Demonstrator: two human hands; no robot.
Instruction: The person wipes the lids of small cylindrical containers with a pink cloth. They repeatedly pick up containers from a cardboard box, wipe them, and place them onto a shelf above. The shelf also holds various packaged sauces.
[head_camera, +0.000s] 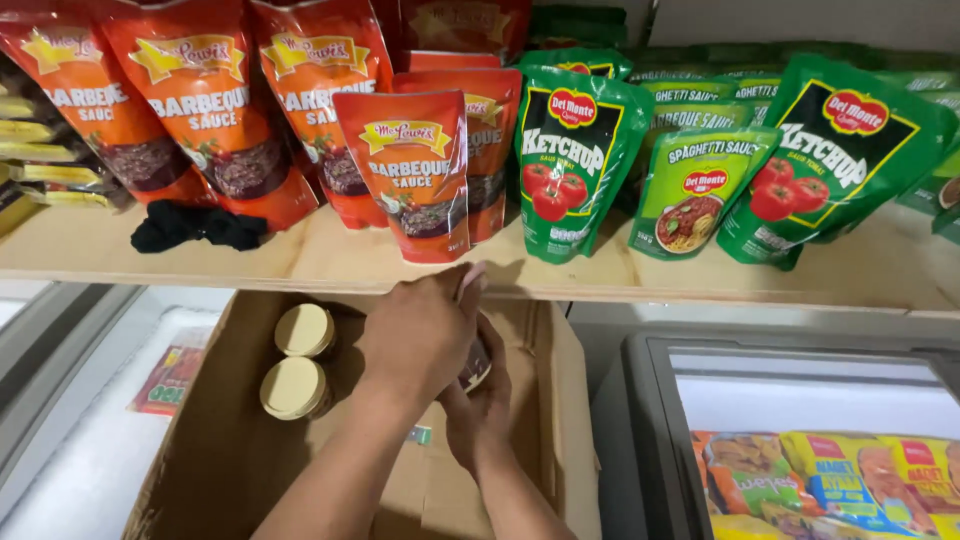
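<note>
Both my hands are inside an open cardboard box (225, 450). My left hand (415, 335) lies over the top of a dark jar (476, 364), and my right hand (482, 405) cups the jar from below. Most of the jar is hidden by my hands. Two more jars with round tan lids, one (305, 330) behind the other (294, 388), stand in the box's back left corner, a little to the left of my left hand.
A wooden shelf (330, 262) just above the box carries orange sauce pouches (415, 175), green sauce pouches (570, 150) and a black cloth (195, 227). A chest freezer (640, 420) with coloured packets stands to the right, and another freezer (60, 350) to the left.
</note>
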